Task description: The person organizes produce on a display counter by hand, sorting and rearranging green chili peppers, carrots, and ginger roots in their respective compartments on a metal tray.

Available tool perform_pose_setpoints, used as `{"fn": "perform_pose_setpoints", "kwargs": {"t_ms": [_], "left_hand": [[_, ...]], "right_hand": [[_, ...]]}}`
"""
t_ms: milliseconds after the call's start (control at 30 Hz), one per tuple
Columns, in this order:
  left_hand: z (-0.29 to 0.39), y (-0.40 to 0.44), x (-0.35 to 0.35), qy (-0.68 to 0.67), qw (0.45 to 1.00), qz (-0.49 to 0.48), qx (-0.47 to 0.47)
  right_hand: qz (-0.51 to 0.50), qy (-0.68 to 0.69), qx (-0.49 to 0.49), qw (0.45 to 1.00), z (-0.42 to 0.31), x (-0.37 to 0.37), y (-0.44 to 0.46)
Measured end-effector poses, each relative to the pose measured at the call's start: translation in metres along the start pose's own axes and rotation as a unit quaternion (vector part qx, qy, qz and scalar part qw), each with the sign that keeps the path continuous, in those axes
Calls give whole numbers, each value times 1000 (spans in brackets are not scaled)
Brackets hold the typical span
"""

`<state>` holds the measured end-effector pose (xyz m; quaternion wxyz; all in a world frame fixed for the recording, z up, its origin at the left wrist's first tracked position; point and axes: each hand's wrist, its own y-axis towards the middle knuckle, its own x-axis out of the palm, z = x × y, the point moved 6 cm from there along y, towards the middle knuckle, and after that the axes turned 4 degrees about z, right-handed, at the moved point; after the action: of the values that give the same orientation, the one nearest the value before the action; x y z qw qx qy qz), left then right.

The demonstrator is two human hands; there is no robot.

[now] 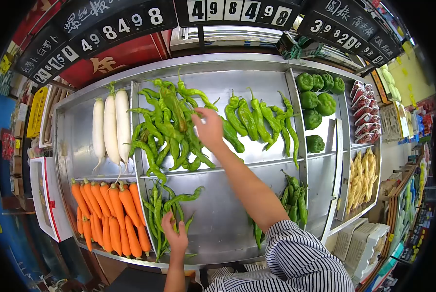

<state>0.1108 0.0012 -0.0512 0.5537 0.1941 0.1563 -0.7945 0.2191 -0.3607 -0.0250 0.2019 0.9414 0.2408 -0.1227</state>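
My right hand (209,128) reaches to the right edge of a heap of long green peppers (171,121) in the upper middle compartment. Its fingers are stretched and apart, touching or just over the peppers. Right of it, several long green peppers (249,119) lie side by side in a loose row. My left hand (175,234) is at a smaller bunch of slim green peppers (158,209) in the lower middle compartment. The thumb and fingers there are spread apart, close against the peppers; no pepper is plainly gripped. Another small bunch of green peppers (296,199) lies lower right.
A metal display tray (203,187) with dividers holds everything. White radishes (111,126) and carrots (113,214) lie left. Green bell peppers (320,100), red wrapped packs (365,112) and pale yellow roots (362,177) lie right. Price boards (237,12) hang over the far edge.
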Motion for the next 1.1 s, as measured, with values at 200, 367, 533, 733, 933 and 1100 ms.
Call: {"fn": "perform_pose_setpoints", "kwargs": {"t_ms": [200, 367, 533, 733, 933, 1100], "left_hand": [[-6, 0, -10, 16, 1000, 10, -7], [4, 5, 12, -3, 1000, -20, 13], [31, 3, 44, 3, 996, -77, 33], [67, -14, 71, 20, 989, -140, 48], [64, -34, 81, 72, 976, -199, 56], [77, -41, 97, 95, 968, -224, 68]], "right_hand": [[60, 2, 197, 979, 89, -173, -44], [140, -231, 111, 957, 119, -309, -58], [-8, -339, 7, 941, 134, -283, -50], [-15, -437, 162, 885, 131, -252, -27], [-36, -389, 170, 905, 148, -246, 4], [-72, -432, 173, 882, 154, -242, 7]]}}
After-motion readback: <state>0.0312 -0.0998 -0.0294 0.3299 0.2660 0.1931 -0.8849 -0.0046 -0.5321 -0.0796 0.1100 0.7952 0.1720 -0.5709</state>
